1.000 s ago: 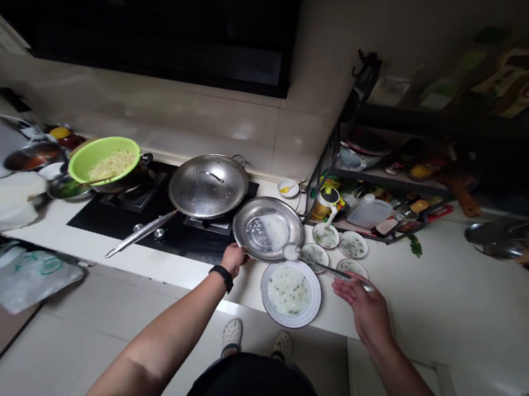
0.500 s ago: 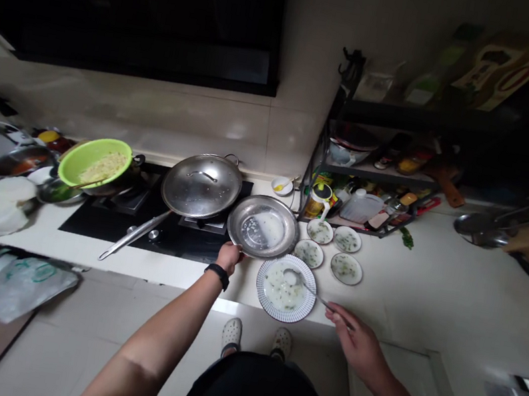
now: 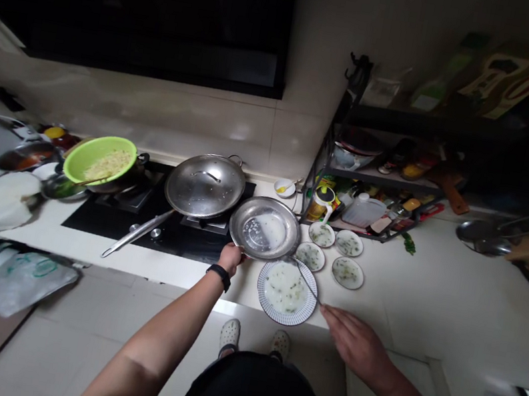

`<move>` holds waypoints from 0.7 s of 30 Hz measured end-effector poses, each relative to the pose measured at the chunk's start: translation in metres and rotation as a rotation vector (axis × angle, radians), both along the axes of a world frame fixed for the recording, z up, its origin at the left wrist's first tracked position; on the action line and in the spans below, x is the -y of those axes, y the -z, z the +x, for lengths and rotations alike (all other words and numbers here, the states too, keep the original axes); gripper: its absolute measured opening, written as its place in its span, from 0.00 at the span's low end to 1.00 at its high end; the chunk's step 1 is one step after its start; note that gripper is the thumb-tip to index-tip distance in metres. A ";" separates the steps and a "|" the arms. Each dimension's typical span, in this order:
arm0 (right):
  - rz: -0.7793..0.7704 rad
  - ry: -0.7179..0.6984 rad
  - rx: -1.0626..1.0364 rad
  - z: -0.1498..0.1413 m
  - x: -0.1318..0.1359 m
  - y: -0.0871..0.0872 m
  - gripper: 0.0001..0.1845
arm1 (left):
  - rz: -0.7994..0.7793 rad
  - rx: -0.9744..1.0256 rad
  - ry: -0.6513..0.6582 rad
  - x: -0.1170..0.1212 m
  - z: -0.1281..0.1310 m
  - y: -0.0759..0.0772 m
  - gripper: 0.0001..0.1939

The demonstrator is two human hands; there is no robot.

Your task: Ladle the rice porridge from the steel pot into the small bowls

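My left hand [image 3: 231,259], with a black band on the wrist, grips the near rim of a round steel pan [image 3: 265,228] that holds a little white batter. My right hand [image 3: 352,343] holds the end of a long-handled metal ladle [image 3: 304,279]; the ladle's bowl lies between the steel pan and a blue-rimmed plate [image 3: 287,292] coated with white batter and green flecks. Three small dishes [image 3: 333,252] with the same batter sit just right of the pan.
A lidded wok [image 3: 204,184] with a long handle sits on the black cooktop [image 3: 103,222]. A green colander [image 3: 101,159] of noodles stands at the left. A dark rack [image 3: 372,189] of bottles and jars stands at the back right. The pale counter [image 3: 432,287] extends right.
The ladle went from above the steel pan's edge down over the blue-rimmed plate, then back up toward the pan. My right hand drew nearer to me. My left hand stayed on the pan's rim.
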State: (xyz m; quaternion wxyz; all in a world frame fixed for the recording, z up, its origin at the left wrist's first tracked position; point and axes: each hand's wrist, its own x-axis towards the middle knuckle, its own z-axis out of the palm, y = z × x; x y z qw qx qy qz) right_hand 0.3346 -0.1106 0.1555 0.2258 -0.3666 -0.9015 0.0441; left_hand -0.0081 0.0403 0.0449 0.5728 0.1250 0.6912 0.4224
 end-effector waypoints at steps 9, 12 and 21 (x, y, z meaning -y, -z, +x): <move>-0.169 0.318 -0.170 -0.059 -0.150 0.056 0.21 | 0.012 0.001 -0.006 0.000 0.001 0.001 0.05; -0.252 0.343 -0.160 -0.068 -0.181 0.073 0.21 | 0.007 -0.001 -0.006 -0.001 0.000 0.002 0.06; -0.720 0.765 -0.850 -0.078 -0.185 0.107 0.13 | 0.007 0.005 -0.009 -0.005 -0.002 0.004 0.08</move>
